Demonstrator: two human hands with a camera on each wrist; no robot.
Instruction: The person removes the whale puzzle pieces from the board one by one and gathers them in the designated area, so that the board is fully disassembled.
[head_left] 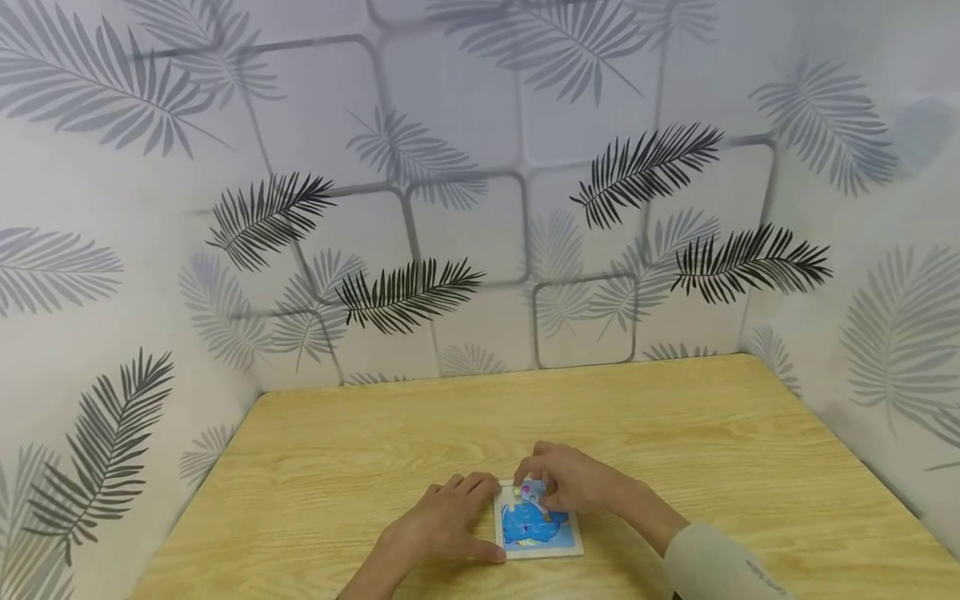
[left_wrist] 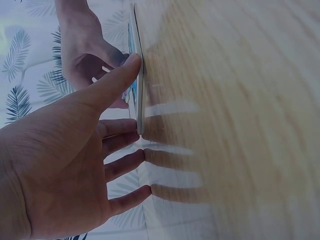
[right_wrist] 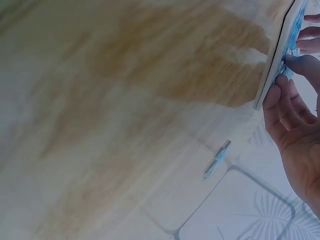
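A small square jigsaw puzzle [head_left: 543,553] with a blue cartoon picture and a white border lies on the wooden table. My right hand [head_left: 573,479] pinches a blue puzzle piece [head_left: 534,490] over the puzzle's far part. At the left edge, my left hand [head_left: 450,521] has its thumb at the near corner and its fingertips by the far corner. The left wrist view shows these fingers [left_wrist: 125,165] spread, the thumb tip against the board's edge. In the right wrist view the pinched piece is partly hidden by the thumb [right_wrist: 302,65].
The light wooden table [head_left: 360,442] reaches back to a wall [head_left: 465,250] patterned with leaves. A small, flat, blue-and-pale piece [right_wrist: 217,159] lies on the table beyond the puzzle in the right wrist view.
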